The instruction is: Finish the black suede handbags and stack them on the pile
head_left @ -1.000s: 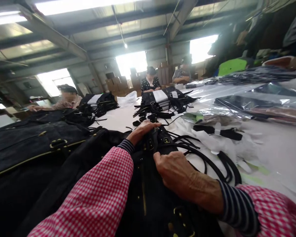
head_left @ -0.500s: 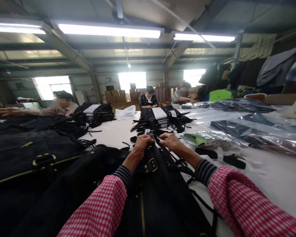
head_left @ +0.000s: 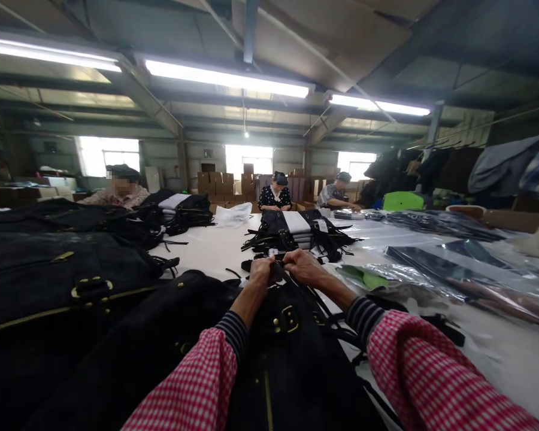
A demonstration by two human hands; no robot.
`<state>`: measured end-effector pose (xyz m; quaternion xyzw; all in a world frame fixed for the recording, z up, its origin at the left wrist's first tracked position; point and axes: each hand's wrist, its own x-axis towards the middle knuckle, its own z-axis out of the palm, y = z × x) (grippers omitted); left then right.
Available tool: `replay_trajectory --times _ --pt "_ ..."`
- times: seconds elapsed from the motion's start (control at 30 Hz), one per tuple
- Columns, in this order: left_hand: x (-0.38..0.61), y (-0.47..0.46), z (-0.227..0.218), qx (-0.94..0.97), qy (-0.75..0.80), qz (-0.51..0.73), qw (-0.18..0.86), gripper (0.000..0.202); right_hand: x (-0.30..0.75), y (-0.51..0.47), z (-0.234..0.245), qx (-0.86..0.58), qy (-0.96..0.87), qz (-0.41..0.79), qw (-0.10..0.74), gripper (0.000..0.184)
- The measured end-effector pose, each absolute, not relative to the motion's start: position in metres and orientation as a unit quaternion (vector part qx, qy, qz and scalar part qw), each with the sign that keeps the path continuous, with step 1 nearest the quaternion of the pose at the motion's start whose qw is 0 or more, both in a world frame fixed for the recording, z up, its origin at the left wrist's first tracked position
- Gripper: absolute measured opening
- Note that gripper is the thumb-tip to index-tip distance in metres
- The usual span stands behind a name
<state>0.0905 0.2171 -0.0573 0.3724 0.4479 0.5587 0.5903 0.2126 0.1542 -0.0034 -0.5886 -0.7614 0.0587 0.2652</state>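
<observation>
A black bag [head_left: 291, 365] with brass-coloured buckles and a zip lies right before me. At its far end my left hand [head_left: 261, 272] is closed, gripping a black strap [head_left: 278, 270] of the bag between thumb and fingers. Just to the right, my right hand [head_left: 304, 267] is pinched on the same strap, close to the left one. The fingertips and the exact spot they grip are partly hidden. Beyond both hands stands a stack of folded black bags [head_left: 272, 226] with a white wrap [head_left: 297, 222] across it.
More black bags [head_left: 22, 257] are heaped on my left, with another wrapped stack [head_left: 193, 209] behind. Clear plastic bags [head_left: 489, 275] and a green piece [head_left: 372, 279] lie to the right on the white table [head_left: 202, 254]. Several co-workers, including one in dotted clothing [head_left: 269, 197], sit across.
My right hand has moved left, closer to my left hand, and now grips the strap. The view has tilted up slightly. The co-worker at left has drawn in an outstretched arm.
</observation>
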Motion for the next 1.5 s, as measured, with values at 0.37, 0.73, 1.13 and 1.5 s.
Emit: replay_trajectory --times 0.37,0.73,1.13,1.5 --pt "0.088 0.206 -0.064 0.462 0.550 0.501 0.483 0.028 0.277 0.034 0.006 -0.492 -0.825 0.214 0.180 0.017" --pt "0.087 0.176 -0.045 0.615 0.563 0.464 0.299 0.012 0.281 -0.102 -0.042 -0.527 -0.731 0.370 0.226 0.015" --pt "0.044 0.050 -0.009 0.983 0.086 0.098 -0.132 0.032 0.258 -0.137 -0.035 -0.569 -0.810 0.064 0.123 0.006" --pt "0.027 0.054 -0.041 0.946 0.053 0.250 -0.197 0.022 0.290 -0.181 -0.039 -0.570 -0.722 0.262 0.292 0.017"
